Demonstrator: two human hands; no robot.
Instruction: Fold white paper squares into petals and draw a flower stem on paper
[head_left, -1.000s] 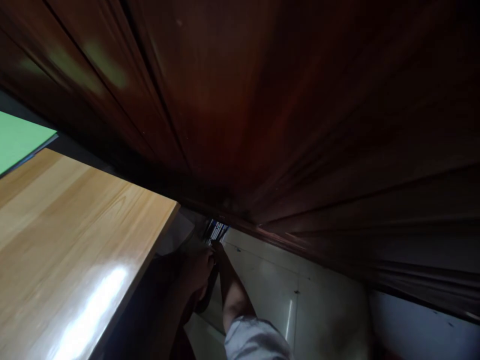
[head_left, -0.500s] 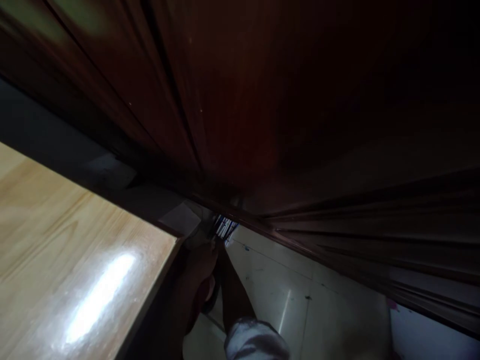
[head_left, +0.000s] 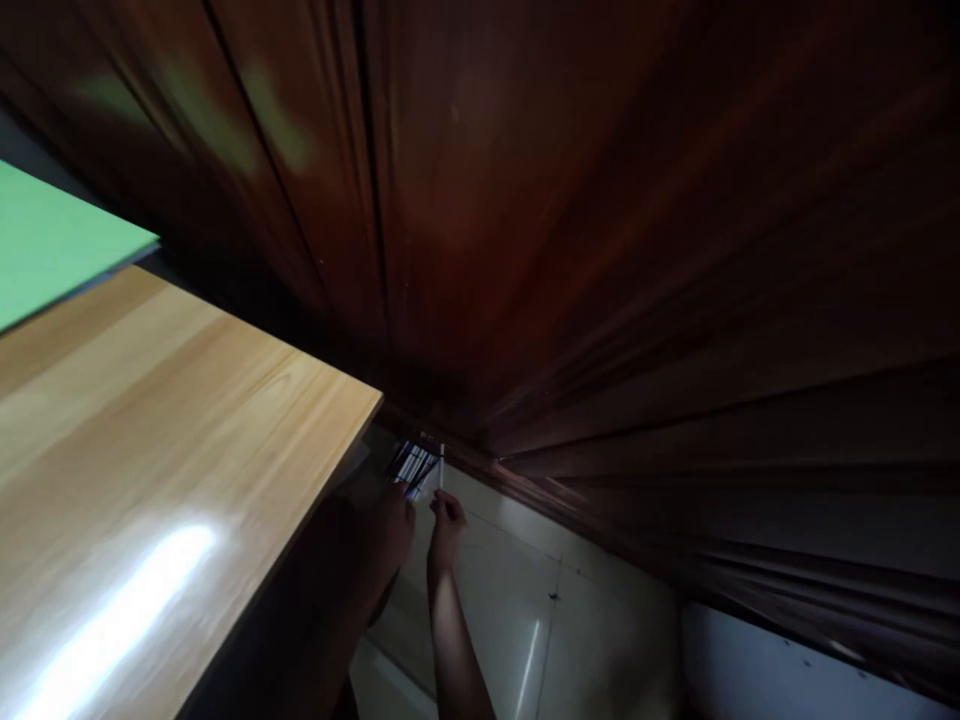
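Low near the floor, my left hand (head_left: 394, 520) is in deep shadow, its fingers closed at the lower end of a bundle of thin white and blue pens (head_left: 412, 463). Beside it on the right, my right hand (head_left: 448, 510) pinches one slim white pen (head_left: 441, 468), which points upward and has a dark band near its top. The pen stands just apart from the bundle's right side. Dimness hides most of the left fingers.
A light wooden tabletop (head_left: 225, 400) with a sharp corner fills the left, a green sheet (head_left: 60, 240) on it. Dark reddish wood panels (head_left: 465, 200) rise ahead. Pale floor tiles (head_left: 510, 590) lie below, and a whitish surface (head_left: 787, 660) shows at the lower right.
My right hand has come away from the left and now holds a single pen upright. The view has shifted, bringing the green sheet in at the left.
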